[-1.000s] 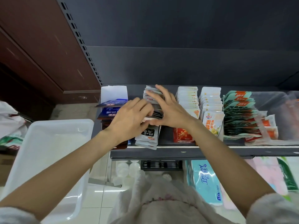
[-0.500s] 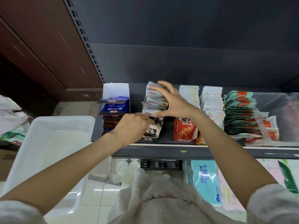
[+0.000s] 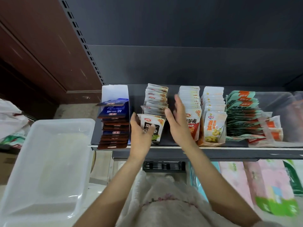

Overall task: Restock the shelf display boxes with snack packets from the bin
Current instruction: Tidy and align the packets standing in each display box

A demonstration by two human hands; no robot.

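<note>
Snack packets [image 3: 155, 110] are being squared up in their display box on the shelf [image 3: 229, 149], second row from the left. Light, slick and floppy by the look of them, they are best steadied by their edges. The front packet is being pinched by the left hand [image 3: 141, 136]. The right hand [image 3: 177, 122], gripping the row earlier, is being held flat and spread beside it.

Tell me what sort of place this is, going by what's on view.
Most likely a small shop or convenience store aisle. A dark metal shelf carries rows of snack packets standing in display boxes, packaged tissue goods lie on the level below, and a white plastic bin sits alongside.
</note>
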